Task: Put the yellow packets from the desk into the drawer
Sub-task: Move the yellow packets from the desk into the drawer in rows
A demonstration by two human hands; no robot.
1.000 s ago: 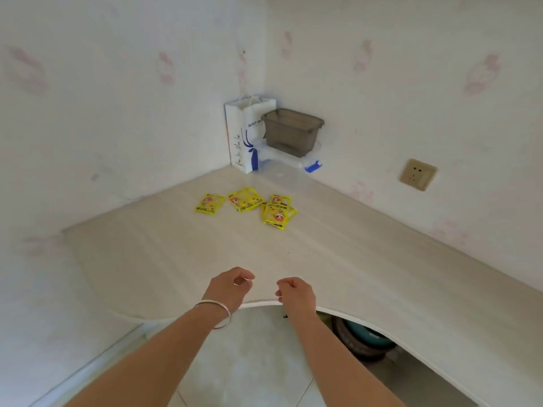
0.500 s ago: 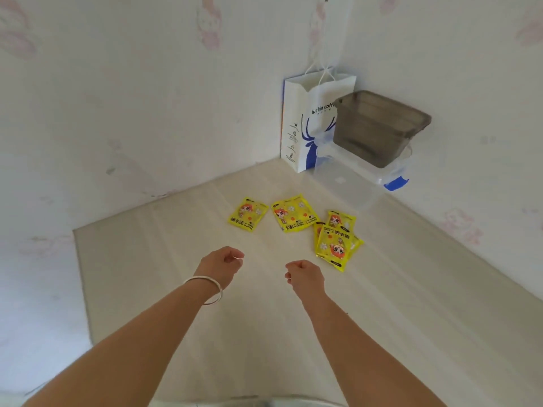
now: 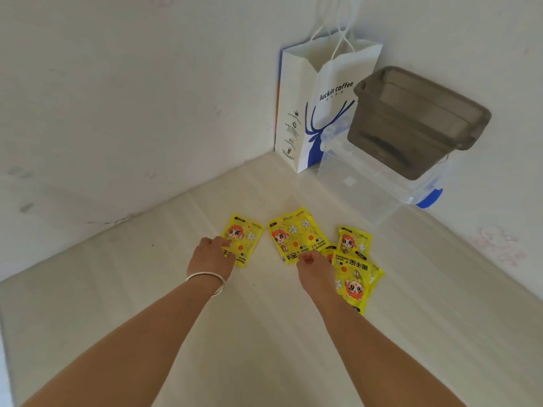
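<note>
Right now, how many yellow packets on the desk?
At least 4: a yellow cartoon-print foil packet under the left hand, one at the right hand, one further right, one nearest. Overlaps may hide more.

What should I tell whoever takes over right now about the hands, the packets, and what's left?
Left hand: fingers rest on the leftmost yellow hand-warmer packet; whether its grip has closed cannot be told.
Right hand: fingers curled at the near edge of the middle yellow packet; hold unclear.
More yellow packets lie overlapping at the right.
All packets lie on the pale wooden desk.
Done: nothing stowed.
Left: pick up every packet and put them in the drawer, which is out of view.
</note>
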